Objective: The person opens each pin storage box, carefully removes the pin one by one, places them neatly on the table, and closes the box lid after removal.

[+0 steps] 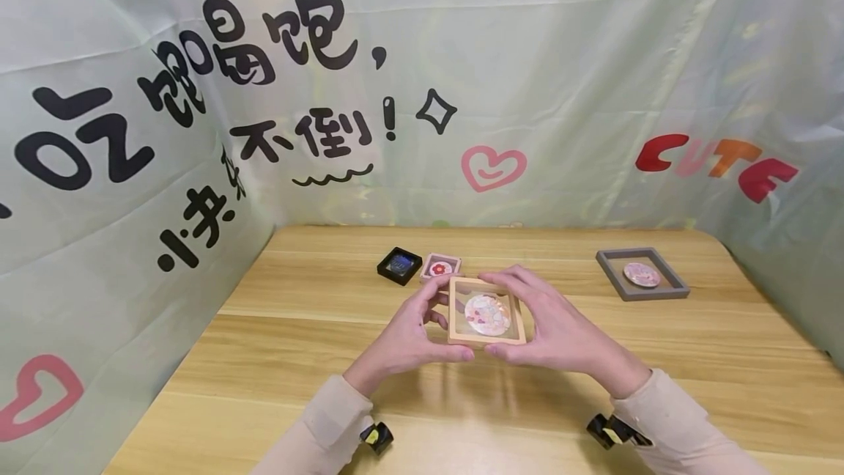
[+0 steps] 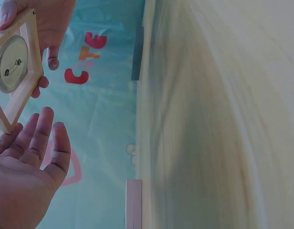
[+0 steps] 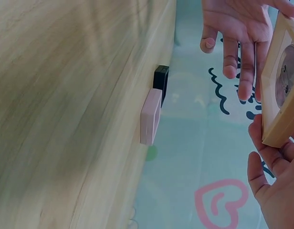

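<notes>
Both hands hold up a square, light wood-coloured display frame [image 1: 455,314] above the table. Inside its clear window sits a round badge [image 1: 488,315] with a pink and white print; the left wrist view shows the metal back of that badge [image 2: 12,64] with its pin. On the left side, the left hand [image 1: 412,332] pinches the frame's edge between thumb and fingers, its other fingers spread behind. Thumb below and fingers above, the right hand [image 1: 560,325] grips the opposite side. The frame is tilted toward the head camera.
On the wooden table [image 1: 277,358] behind the left hand lie a black square frame [image 1: 400,265] and a small pink frame [image 1: 440,267] with a red flower badge. A grey frame [image 1: 613,277] holding a round badge [image 1: 642,275] lies at the right. Printed cloth [image 1: 560,79] hangs around the table.
</notes>
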`<state>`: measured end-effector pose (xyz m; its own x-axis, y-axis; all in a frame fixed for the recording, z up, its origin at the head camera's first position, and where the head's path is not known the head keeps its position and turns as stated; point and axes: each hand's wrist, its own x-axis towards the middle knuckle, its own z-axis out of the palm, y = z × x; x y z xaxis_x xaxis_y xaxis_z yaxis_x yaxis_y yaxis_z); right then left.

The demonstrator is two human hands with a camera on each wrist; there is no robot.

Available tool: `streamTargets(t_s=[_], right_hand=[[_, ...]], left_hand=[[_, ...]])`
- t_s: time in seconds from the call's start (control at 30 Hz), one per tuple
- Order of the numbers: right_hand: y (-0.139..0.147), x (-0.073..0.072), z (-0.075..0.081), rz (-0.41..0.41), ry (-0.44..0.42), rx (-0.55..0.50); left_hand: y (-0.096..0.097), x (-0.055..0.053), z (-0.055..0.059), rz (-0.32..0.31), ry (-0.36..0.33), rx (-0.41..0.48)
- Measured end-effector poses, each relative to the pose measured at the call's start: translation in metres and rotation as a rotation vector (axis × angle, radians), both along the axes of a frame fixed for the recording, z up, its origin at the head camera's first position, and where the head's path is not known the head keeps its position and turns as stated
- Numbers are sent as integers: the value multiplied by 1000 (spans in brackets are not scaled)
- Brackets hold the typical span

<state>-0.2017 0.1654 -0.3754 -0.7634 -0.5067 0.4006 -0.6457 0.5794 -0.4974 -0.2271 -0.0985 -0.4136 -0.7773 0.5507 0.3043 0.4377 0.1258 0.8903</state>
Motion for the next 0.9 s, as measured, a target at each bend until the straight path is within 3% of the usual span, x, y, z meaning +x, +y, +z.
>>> streamTargets(t_s=[0.57,0.9], right_hand=[[-4,0,-3,5,35,23],[-5,0,-3,13,47,33]], left_hand=[[-1,0,-1,-34,-61,-26],[-3,-1,-2,-41,-60,-42]])
